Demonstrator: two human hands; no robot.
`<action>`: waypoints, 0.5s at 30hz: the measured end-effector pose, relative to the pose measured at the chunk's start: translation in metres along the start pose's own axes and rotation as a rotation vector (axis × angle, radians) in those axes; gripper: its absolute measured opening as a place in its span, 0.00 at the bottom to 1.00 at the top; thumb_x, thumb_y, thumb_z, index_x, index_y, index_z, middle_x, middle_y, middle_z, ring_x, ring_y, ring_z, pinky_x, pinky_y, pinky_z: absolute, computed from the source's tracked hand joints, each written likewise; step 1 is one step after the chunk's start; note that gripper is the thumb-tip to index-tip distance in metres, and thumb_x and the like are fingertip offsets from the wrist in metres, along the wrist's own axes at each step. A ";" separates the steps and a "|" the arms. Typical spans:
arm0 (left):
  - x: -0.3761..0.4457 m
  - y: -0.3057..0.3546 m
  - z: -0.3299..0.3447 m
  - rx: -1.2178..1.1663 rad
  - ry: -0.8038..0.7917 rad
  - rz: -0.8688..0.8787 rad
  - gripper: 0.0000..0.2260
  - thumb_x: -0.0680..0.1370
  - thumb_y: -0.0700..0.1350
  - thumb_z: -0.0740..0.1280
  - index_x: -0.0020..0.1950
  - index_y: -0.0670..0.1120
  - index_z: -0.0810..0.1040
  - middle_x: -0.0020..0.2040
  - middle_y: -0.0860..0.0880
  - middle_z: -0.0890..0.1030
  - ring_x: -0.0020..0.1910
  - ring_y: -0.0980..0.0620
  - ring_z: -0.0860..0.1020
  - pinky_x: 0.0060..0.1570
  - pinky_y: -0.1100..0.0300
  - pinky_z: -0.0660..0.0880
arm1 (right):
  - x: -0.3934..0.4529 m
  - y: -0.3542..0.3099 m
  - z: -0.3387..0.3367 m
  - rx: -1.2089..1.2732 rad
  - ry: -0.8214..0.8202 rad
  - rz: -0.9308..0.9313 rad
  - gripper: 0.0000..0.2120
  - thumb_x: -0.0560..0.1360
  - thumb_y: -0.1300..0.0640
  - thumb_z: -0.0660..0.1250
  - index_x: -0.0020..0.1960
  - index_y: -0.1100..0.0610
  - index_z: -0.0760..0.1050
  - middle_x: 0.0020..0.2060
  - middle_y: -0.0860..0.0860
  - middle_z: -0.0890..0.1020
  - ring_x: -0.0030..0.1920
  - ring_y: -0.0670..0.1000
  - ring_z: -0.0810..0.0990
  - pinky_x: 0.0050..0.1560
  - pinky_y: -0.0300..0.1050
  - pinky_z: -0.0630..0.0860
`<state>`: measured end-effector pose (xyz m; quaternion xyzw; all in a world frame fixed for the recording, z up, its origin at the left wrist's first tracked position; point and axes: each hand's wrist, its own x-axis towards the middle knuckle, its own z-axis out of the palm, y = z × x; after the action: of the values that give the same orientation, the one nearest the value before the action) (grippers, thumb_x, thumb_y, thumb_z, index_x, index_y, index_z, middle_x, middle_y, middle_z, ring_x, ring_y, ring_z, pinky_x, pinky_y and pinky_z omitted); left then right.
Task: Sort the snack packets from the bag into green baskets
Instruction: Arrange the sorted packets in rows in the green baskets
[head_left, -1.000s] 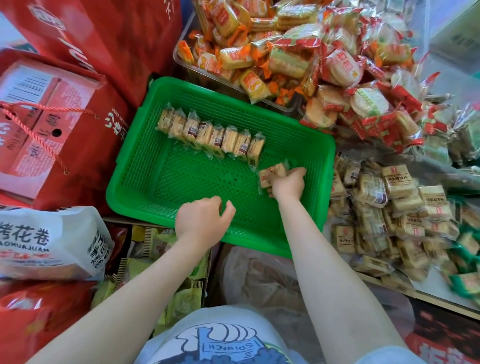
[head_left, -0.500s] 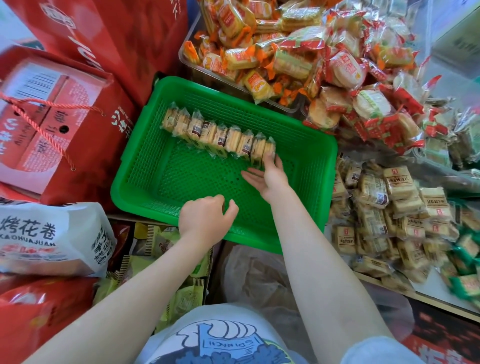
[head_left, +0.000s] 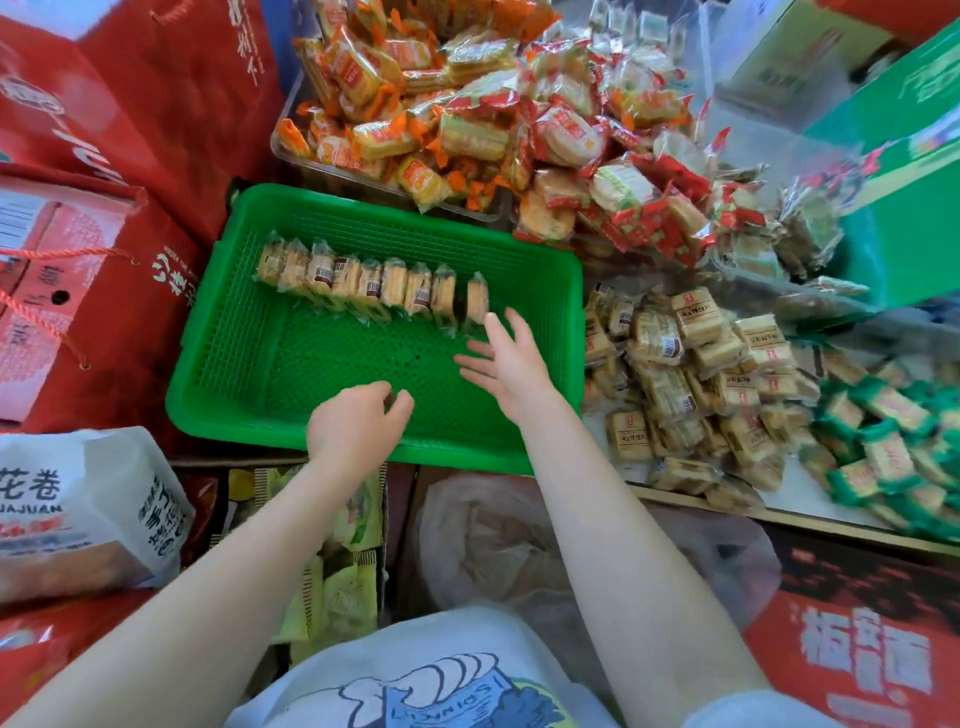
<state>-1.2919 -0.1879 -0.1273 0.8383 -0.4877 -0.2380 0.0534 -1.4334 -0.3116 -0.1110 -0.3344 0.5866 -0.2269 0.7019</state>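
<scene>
1. Our right hand (head_left: 511, 364) hovers over the floor of the green basket (head_left: 244, 358), fingers spread and straight, holding nothing; its fingertips are just beside the last packet in the row.
2. Our left hand (head_left: 356, 423) sits at the basket's near rim with fingers curled inward; we cannot tell whether it grips the rim or merely rests there.
3. Inside the basket, a row of snack packets (head_left: 363, 283) stands on edge along the far side, nine in all as far as we can count, the rightmost one (head_left: 476, 300) set slightly apart from the rest.
4. To the right of the basket, a heap of tan-wrapped packets (head_left: 696, 379) lies on the surface (head_left: 800, 501), with green-wrapped packets (head_left: 888, 447) beyond them at the right edge.
5. Behind the basket, a clear tray (head_left: 332, 171) holds orange-wrapped packets (head_left: 395, 104), and red-wrapped rice crackers (head_left: 613, 176) spill beside it.
6. Red gift bags (head_left: 119, 130) stand at the left, a white bread bag (head_left: 78, 514) lies below them, and a clear plastic bag (head_left: 493, 540) sits between our arms.
</scene>
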 end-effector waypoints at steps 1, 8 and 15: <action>-0.004 0.005 -0.001 -0.045 0.008 0.035 0.19 0.83 0.55 0.57 0.37 0.45 0.71 0.33 0.49 0.73 0.31 0.46 0.72 0.28 0.58 0.62 | -0.015 -0.003 -0.011 -0.005 0.002 -0.033 0.26 0.83 0.47 0.62 0.78 0.47 0.58 0.63 0.60 0.78 0.53 0.58 0.85 0.57 0.53 0.82; -0.075 0.111 0.009 -0.240 -0.175 0.386 0.11 0.81 0.53 0.62 0.43 0.50 0.78 0.40 0.53 0.79 0.42 0.50 0.76 0.40 0.54 0.72 | -0.095 0.028 -0.162 -0.010 0.425 -0.122 0.06 0.82 0.55 0.63 0.50 0.54 0.77 0.43 0.56 0.84 0.37 0.54 0.84 0.39 0.44 0.81; -0.098 0.169 0.063 -0.376 -0.573 0.389 0.10 0.77 0.58 0.63 0.42 0.57 0.80 0.37 0.52 0.84 0.37 0.50 0.82 0.45 0.51 0.80 | -0.088 0.090 -0.277 -0.410 0.733 -0.019 0.21 0.78 0.62 0.68 0.69 0.52 0.71 0.64 0.55 0.70 0.57 0.56 0.75 0.54 0.45 0.73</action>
<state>-1.4945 -0.1840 -0.0950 0.6054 -0.5803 -0.5332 0.1117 -1.7290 -0.2449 -0.1428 -0.3696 0.8275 -0.2158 0.3634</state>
